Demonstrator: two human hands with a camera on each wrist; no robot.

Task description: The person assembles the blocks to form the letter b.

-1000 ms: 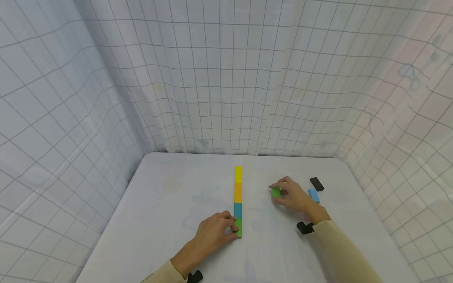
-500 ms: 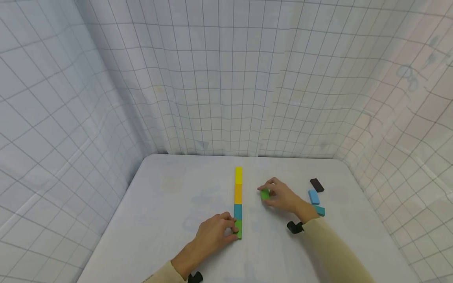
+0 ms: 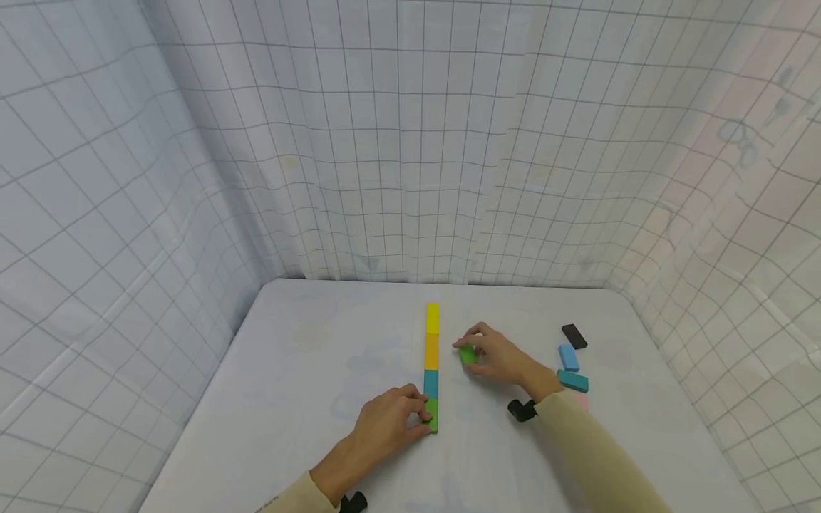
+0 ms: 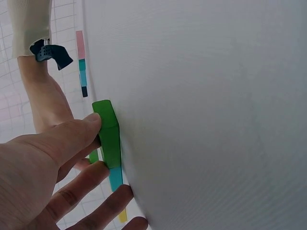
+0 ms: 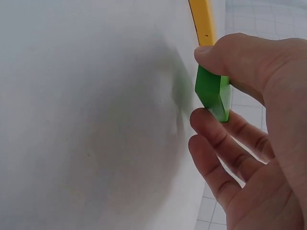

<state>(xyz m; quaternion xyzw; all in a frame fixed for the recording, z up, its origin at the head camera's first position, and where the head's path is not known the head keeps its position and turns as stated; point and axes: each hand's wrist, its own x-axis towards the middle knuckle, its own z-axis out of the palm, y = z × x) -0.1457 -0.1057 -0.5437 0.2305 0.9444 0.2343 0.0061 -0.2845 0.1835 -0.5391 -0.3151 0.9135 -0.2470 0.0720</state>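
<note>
A straight row of flat rectangular blocks runs away from me on the white table. From far to near come a yellow block (image 3: 432,318), an orange block (image 3: 432,351), a teal block (image 3: 431,383) and a green block (image 3: 433,417). My left hand (image 3: 385,422) holds that near green block between thumb and fingers, as the left wrist view shows too. Right of the row, my right hand (image 3: 503,358) pinches a second green block (image 5: 210,88), thumb on one end and fingertips on the other. This block is a short way from the orange one.
At the right of the table (image 3: 308,356) lie a black block (image 3: 574,336), a light blue block (image 3: 568,358), another teal block (image 3: 573,381) and a pink block (image 3: 582,400), partly hidden by my right sleeve. Gridded white curtains (image 3: 410,164) enclose the back and sides.
My right hand has moved left toward the row with its green block, uncovering the teal and pink blocks at the right. My left hand has stayed on the near green block.
</note>
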